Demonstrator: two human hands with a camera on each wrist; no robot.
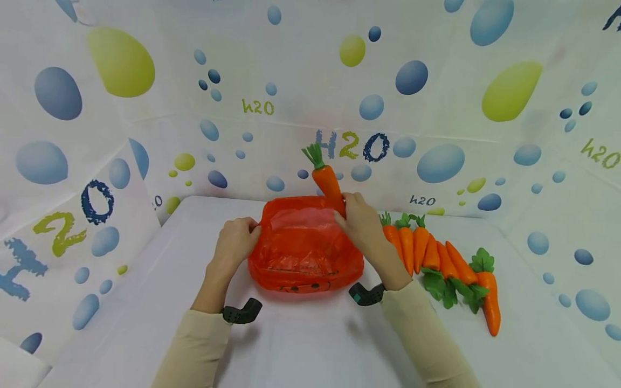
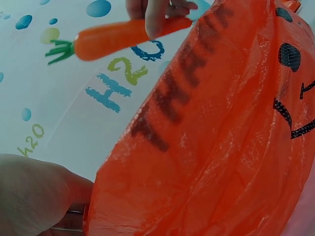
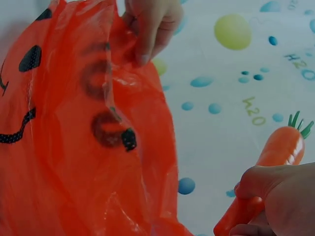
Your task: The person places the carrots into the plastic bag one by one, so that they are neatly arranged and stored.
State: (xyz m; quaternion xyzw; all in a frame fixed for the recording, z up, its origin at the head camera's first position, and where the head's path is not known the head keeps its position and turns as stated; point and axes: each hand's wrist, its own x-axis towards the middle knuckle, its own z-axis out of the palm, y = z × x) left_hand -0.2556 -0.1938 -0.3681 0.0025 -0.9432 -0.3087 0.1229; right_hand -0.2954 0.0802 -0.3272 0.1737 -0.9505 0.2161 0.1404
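A red plastic bag [image 1: 305,248] with black print stands on the white table, its mouth spread toward the back. My left hand [image 1: 237,240] pinches the bag's left edge between thumb and fingers. In my right hand [image 1: 361,221] is an orange toy carrot [image 1: 327,180], gripped near its pointed end with its green top up. That carrot is over the bag's right rear rim in the head view. The left wrist view shows the carrot [image 2: 108,42] lying across the fingers beyond the bag's edge. In the right wrist view, thumb and fingers wrap the carrot [image 3: 280,147] beside the bag [image 3: 88,123].
To the right, several carrots [image 1: 419,245] lie in a slanting row on the table, some with green leaves [image 1: 446,285]. One leafy carrot [image 1: 491,302] is at the row's near right end. A white cloth backdrop [image 1: 310,70] with blue and green drops rises behind the table.
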